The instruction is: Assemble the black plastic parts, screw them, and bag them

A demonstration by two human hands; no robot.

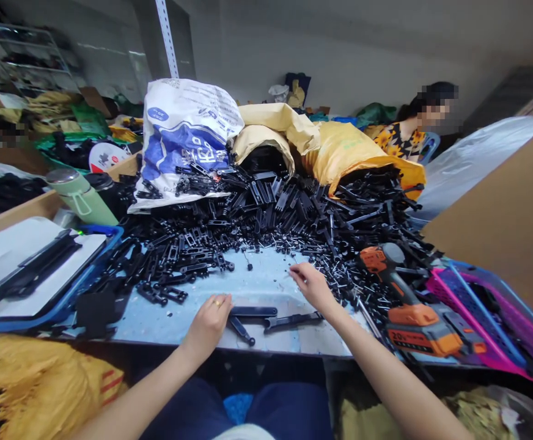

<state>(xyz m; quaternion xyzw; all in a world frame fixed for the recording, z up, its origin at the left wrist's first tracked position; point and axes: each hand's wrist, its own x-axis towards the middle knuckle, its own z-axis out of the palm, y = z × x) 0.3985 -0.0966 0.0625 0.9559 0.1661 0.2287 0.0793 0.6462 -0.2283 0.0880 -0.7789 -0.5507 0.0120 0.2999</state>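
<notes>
Light-blue work table (257, 275) carries wide heap of small black slotted parts (266, 208) at far side. Left hand (208, 324) at near middle, fingers bent and close together, beside long flat black bar (260, 311); cannot tell if they grip it. Right hand (312, 284), farther and more right, has fingertips pinched narrow near loose silver screws (337, 273); cannot tell what is between. Orange-and-black cordless power drill (412, 315) lies at right.

Black parts (253, 312), orange-and-grey drill (413, 315), pale-blue tabletop (266, 275)
</notes>
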